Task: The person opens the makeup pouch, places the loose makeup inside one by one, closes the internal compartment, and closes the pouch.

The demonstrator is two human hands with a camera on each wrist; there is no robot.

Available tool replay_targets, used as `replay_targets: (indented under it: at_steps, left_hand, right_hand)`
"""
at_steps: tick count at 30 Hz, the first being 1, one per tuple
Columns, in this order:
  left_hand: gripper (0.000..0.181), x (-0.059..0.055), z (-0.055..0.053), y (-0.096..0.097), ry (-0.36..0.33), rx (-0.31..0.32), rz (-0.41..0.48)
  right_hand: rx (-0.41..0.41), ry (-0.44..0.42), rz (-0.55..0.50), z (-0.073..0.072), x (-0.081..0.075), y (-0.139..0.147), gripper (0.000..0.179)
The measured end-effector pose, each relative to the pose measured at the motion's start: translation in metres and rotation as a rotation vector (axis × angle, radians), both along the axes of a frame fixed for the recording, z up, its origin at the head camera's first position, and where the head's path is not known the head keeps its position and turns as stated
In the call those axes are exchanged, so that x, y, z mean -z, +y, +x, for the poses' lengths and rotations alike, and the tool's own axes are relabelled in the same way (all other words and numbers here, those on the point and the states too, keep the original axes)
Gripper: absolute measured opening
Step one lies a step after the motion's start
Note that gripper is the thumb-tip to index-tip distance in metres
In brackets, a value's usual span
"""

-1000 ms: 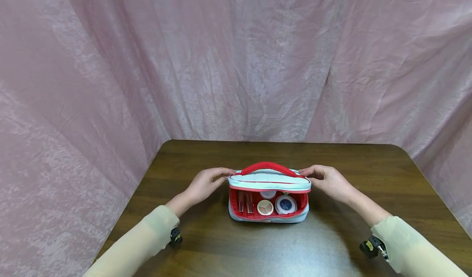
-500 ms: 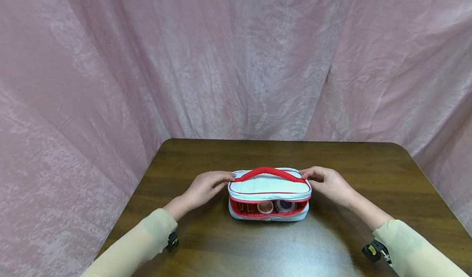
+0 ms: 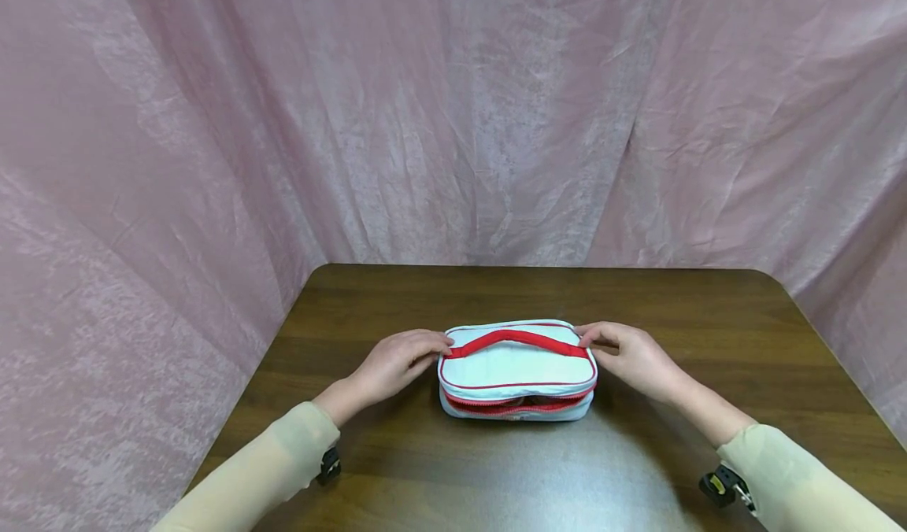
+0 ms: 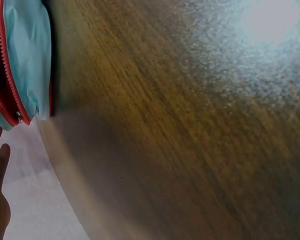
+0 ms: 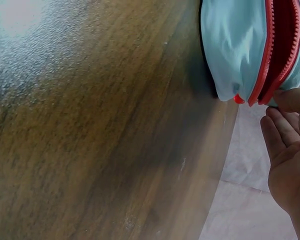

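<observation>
A pale blue and white cosmetic bag [image 3: 517,367] with red piping and a red carry handle [image 3: 517,339] lies on the wooden table. Its lid rests low over the body, and a narrow gap shows along the red front zipper [image 3: 520,406]. My left hand [image 3: 393,363] holds the lid's left end between fingertips and thumb. At the opposite end, my right hand [image 3: 634,355] pinches the lid's corner. In the right wrist view the thumb touches the bag [image 5: 235,45] beside the unzipped opening. The bag's contents are almost wholly hidden.
The brown table [image 3: 425,477] has rounded far corners. Pink velvet drapery [image 3: 453,123] hangs behind it and at both sides. A small black camera [image 3: 723,485] is worn at the right wrist, and another camera [image 3: 329,465] at the left.
The lid has come down toward me over the bag, covering the cosmetics that showed inside. Both hands have stayed at its ends and shifted slightly with it.
</observation>
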State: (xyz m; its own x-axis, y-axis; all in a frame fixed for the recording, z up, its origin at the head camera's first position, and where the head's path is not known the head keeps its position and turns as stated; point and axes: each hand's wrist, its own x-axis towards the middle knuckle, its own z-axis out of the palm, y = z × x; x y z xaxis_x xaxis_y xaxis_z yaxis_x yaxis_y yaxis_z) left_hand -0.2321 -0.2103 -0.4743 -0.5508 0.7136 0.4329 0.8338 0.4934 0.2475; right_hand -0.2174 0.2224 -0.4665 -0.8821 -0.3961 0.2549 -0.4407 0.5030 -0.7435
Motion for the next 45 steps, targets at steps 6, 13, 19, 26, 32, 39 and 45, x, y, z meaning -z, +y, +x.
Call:
replay_targets:
  at_steps: [6,13,19,26,32,39,45]
  left_hand:
    - [0.031,0.0,0.002,0.0,-0.002,0.022,-0.022]
    - [0.036,-0.001,0.004,0.0,0.012,0.035,-0.047]
    - [0.035,0.003,0.003,-0.001,0.033,0.052,-0.049]
    - [0.031,0.009,0.001,-0.002,0.046,0.067,-0.047]
    - [0.032,0.01,0.002,-0.002,0.026,0.048,-0.042]
    - [0.035,0.013,0.003,-0.003,-0.003,0.018,-0.03]
    - [0.033,0.013,0.004,-0.003,-0.031,0.0,-0.028]
  right_hand:
    - [-0.001,0.069,0.06,0.001,0.001,0.001,0.028]
    - [-0.017,0.16,0.08,0.003,0.005,0.001,0.034]
    - [-0.024,0.285,0.125,0.005,0.008,-0.001,0.036]
    - [-0.02,0.327,0.128,0.006,0.012,-0.002,0.037]
    - [-0.007,0.37,0.147,0.007,0.011,-0.002,0.036]
    - [-0.034,0.405,0.124,0.006,0.009,0.0,0.035]
    - [-0.024,0.375,0.134,0.006,0.01,0.003,0.039]
